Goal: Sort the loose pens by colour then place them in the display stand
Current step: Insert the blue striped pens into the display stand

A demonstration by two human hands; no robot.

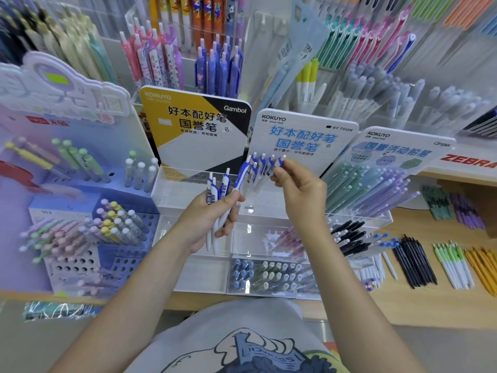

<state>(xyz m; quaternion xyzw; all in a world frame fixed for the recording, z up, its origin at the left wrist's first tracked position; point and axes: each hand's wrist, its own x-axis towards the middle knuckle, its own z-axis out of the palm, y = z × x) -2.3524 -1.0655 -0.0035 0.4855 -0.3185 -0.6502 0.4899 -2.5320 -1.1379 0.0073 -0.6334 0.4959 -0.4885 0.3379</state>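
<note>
My left hand (215,219) grips a bunch of several white pens with blue clips (219,189), tips down, in front of the clear display stand (199,192). My right hand (298,189) pinches the blue top of one more such pen (281,161) at the stand below the white KOKUYO card (304,135). Several blue-clipped pens (258,165) stand upright in that stand just left of my right fingers. Loose pens lie sorted on the wooden counter at the right: black (414,259), green and white (454,265), orange (484,267).
A purple stand (80,211) with pastel pens fills the left. Clear drawers (263,273) with pens sit below my hands. Racks of hanging pens cover the back wall. A tilted stand of pastel pencils (376,189) is at the right, by a ZEBRA sign (468,161).
</note>
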